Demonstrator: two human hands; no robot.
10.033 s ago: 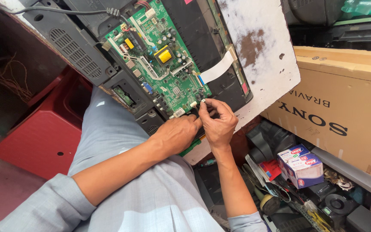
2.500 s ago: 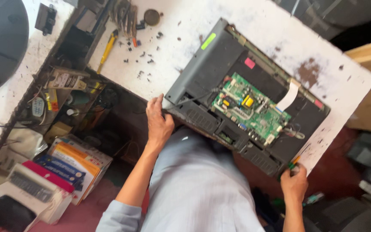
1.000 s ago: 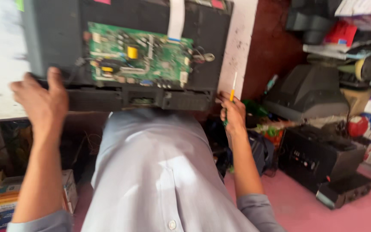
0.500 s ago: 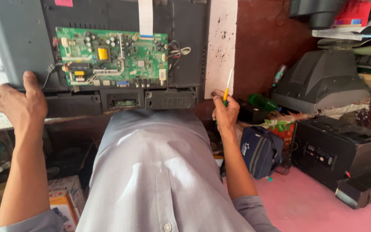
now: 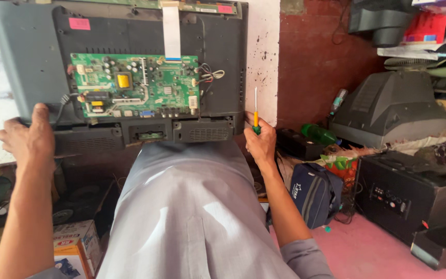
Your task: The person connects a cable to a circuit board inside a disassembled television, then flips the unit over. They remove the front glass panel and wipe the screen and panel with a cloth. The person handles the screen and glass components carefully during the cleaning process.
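Note:
An opened flat television (image 5: 42,67) lies back-up on a white speckled table (image 5: 261,57), its near edge resting toward my lap. A green circuit board (image 5: 135,85) with a yellow part and a white ribbon cable (image 5: 171,31) sits on its dark back. My left hand (image 5: 27,139) grips the television's lower left corner. My right hand (image 5: 260,142) is at the lower right corner and holds a screwdriver (image 5: 255,111) with a yellow and green handle, its shaft pointing up.
To the right stand an old grey tube television (image 5: 388,108), a black speaker box (image 5: 414,196), a navy bag (image 5: 313,194) and a green bottle (image 5: 320,134) on a pink floor. Cardboard boxes (image 5: 70,248) sit at lower left. A red wall (image 5: 316,62) is behind.
Over ten seconds the television has been turned around on the table. In the last second the view steadied and both hands stayed at its near corners.

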